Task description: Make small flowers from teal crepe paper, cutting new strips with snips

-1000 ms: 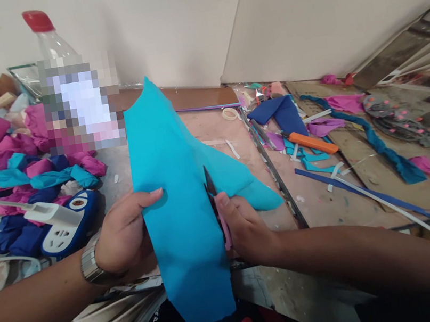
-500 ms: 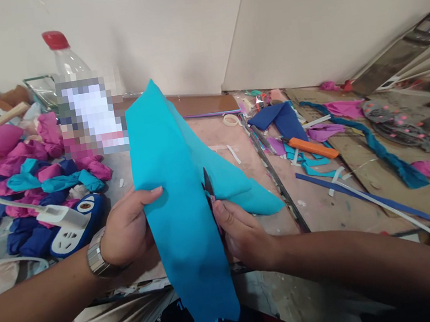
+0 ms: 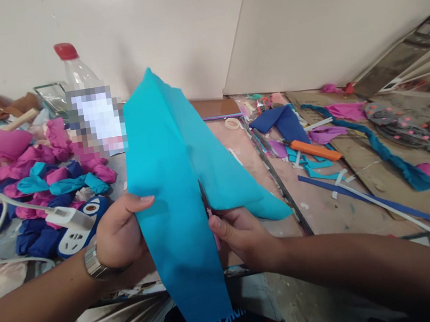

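Pinkish bench (image 3: 322, 215) underneath. Turquoise sheet (image 3: 162, 163) above near edge of bench: long axis near to far, slightly leftward at the far end; peak forward, side flap (image 3: 234, 179) on a downward slant to the right. Left hand (image 3: 119, 234): firm grip on left edge of sheet, thumb on top. Right hand (image 3: 248, 236): full grip around pink-handled scissors (image 3: 207, 209), tip forward, beside flap.

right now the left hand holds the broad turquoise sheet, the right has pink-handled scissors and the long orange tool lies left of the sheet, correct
Not left: the head view shows the long orange tool right of the broad turquoise sheet. The left hand does hold the sheet, the right hand the pink-handled scissors.
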{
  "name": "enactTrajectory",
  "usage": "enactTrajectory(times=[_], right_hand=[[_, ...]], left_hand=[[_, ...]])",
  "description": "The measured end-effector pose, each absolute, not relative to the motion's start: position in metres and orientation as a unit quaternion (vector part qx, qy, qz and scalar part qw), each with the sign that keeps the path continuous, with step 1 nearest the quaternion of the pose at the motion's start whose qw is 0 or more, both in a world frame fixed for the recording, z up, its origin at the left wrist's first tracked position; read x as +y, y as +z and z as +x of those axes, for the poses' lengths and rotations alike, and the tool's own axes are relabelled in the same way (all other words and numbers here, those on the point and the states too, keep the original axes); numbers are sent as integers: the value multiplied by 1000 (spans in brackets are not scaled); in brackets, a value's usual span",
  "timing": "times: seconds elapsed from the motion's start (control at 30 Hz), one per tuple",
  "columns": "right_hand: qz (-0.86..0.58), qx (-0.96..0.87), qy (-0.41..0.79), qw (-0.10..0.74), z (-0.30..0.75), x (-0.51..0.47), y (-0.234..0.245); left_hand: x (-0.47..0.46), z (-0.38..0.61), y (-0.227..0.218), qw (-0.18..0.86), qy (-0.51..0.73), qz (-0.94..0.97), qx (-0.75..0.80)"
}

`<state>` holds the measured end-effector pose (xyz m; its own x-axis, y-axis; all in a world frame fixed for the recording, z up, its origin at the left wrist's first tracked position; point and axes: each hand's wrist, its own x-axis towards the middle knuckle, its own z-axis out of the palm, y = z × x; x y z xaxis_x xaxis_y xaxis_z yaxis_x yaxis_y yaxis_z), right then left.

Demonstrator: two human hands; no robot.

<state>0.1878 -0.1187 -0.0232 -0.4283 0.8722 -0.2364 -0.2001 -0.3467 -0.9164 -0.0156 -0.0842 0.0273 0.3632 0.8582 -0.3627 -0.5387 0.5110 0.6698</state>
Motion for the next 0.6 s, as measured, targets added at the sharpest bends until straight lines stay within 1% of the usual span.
enactTrajectory(times=[0.2, 0.37, 0.6], right_hand=[[-392, -426, 730, 362, 190, -118, -14], [-374, -430, 729, 378, 191, -116, -15], [-359, -434, 728, 392, 190, -116, -15]], left_hand=[[-86, -13, 31, 793, 429, 265, 342], [-86, -14, 31, 818, 418, 256, 299], [-90, -13, 30, 840, 396, 237, 286]])
